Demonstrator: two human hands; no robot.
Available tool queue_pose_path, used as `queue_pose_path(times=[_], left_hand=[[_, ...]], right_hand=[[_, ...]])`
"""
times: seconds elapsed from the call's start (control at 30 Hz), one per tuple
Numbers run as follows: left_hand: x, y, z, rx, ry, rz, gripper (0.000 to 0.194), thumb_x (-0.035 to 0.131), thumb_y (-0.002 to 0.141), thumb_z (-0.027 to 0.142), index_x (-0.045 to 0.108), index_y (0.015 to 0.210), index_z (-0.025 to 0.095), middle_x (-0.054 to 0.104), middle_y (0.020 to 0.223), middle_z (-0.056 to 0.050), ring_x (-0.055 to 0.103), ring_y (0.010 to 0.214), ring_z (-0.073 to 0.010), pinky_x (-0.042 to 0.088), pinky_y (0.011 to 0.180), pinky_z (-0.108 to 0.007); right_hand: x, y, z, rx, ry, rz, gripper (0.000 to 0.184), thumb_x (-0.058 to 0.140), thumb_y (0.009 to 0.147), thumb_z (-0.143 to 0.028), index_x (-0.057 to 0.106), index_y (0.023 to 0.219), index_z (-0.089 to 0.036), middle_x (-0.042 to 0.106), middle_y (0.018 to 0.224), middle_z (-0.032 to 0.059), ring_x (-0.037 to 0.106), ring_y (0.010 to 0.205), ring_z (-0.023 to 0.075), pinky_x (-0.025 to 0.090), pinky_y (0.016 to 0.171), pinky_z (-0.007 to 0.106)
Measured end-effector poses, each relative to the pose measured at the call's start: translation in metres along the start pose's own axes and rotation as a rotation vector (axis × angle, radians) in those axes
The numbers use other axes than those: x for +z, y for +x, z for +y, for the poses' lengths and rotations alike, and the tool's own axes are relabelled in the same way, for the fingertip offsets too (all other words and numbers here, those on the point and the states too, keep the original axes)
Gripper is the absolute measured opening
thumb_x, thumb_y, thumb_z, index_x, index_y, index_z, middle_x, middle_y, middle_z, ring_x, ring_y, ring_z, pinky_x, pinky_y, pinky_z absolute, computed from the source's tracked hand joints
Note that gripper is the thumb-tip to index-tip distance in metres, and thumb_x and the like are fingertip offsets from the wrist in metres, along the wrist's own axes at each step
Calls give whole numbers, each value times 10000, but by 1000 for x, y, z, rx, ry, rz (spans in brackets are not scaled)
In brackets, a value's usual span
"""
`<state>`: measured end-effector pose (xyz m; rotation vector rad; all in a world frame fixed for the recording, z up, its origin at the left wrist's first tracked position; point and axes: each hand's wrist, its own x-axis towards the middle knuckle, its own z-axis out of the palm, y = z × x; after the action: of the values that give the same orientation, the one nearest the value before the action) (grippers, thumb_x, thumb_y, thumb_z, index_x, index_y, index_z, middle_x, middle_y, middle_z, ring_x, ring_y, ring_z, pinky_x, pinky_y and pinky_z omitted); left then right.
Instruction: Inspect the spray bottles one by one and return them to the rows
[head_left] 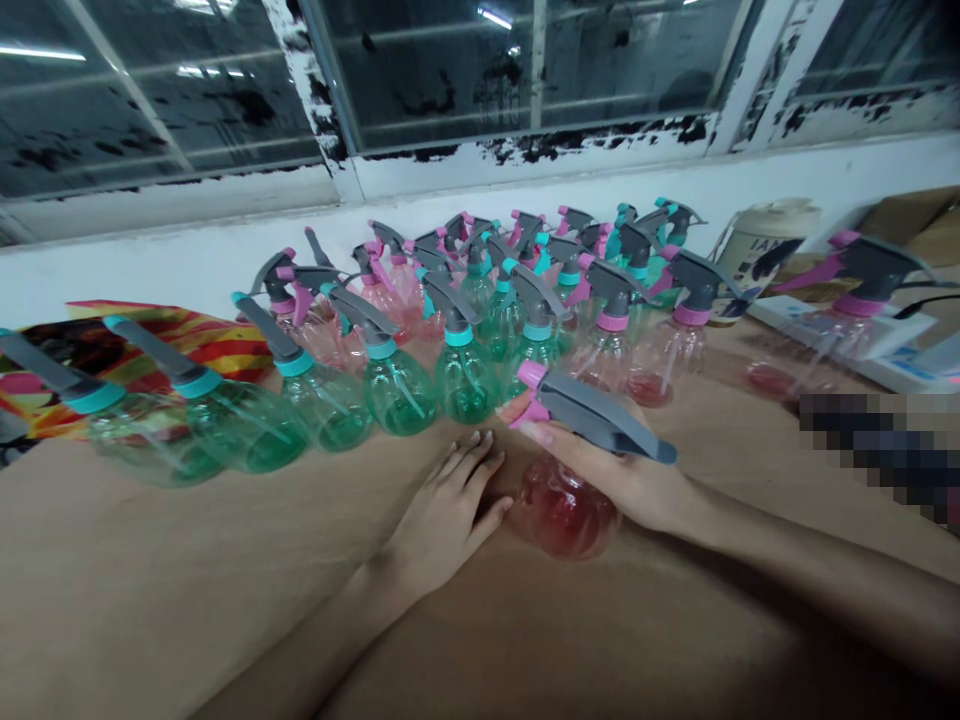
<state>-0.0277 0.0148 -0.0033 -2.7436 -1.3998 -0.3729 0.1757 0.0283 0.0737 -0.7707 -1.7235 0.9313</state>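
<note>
My right hand is wrapped round the neck of a pink spray bottle, just under its grey and pink trigger head. Red-tinted liquid shows in the bottle's rounded body, and its spout points to the left. Palm down, my left hand rests on the table beside that bottle, fingers stretched out and nothing in them. Beyond it stands a row of green spray bottles with turquoise collars. Another pink spray bottle is upright behind my right hand.
Many more green and pink bottles crowd the back of the wooden table, before a white wall with windows. A patterned red-yellow bag lies at left. At right are a cream container, a white device and a lone pink bottle.
</note>
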Motion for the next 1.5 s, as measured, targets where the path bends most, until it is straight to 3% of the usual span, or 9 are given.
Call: queue_pose_path(times=[0.23, 0.5, 0.83, 1.0, 1.23, 1.5], left_hand=[[-2, 0, 1, -2, -5, -5, 445, 425, 985, 394, 443, 1324, 105, 417, 1436, -159, 353, 1344, -275, 337, 1074, -457], [-1, 0, 0, -1, -10, 10, 434, 416, 988, 391, 430, 1330, 125, 429, 1430, -146, 368, 1336, -273, 355, 1063, -456], [0, -2, 1, -2, -3, 37, 432, 400, 996, 387, 435, 1329, 114, 443, 1420, -146, 368, 1336, -273, 355, 1064, -451], [2, -2, 0, -9, -19, 42, 428, 415, 989, 390, 440, 1330, 132, 444, 1419, -142, 395, 1318, -282, 362, 1056, -459], [2, -2, -1, 10, -19, 39, 423, 408, 991, 386, 437, 1327, 131, 424, 1433, -147, 377, 1329, -277, 353, 1061, -465], [3, -2, -2, 25, 7, 30, 432, 412, 988, 387, 467, 1304, 97, 475, 1383, -172, 398, 1311, -292, 351, 1062, -475]], right_hand=[[2, -2, 2, -68, -119, 49, 108, 607, 847, -361, 625, 798, -267, 645, 753, -23, 619, 684, 148, 512, 655, 280], [3, -8, 0, 15, -203, 48, 315, 571, 851, -477, 601, 651, -236, 540, 571, -35, 525, 534, 124, 461, 519, 251], [0, -3, -3, -104, -101, 29, 67, 642, 813, -300, 629, 814, -235, 669, 810, -1, 645, 727, 156, 537, 689, 293], [0, -5, 1, -154, -110, 48, 121, 677, 785, -261, 657, 904, -248, 675, 1110, 14, 660, 949, 171, 530, 859, 309], [-1, -6, 0, -142, -162, 30, 193, 646, 819, -233, 670, 1010, -224, 695, 1053, 22, 660, 973, 166, 525, 846, 279], [-3, -8, 3, -132, -226, 9, 119, 582, 863, -248, 663, 940, -206, 700, 922, 29, 652, 957, 187, 523, 753, 283]])
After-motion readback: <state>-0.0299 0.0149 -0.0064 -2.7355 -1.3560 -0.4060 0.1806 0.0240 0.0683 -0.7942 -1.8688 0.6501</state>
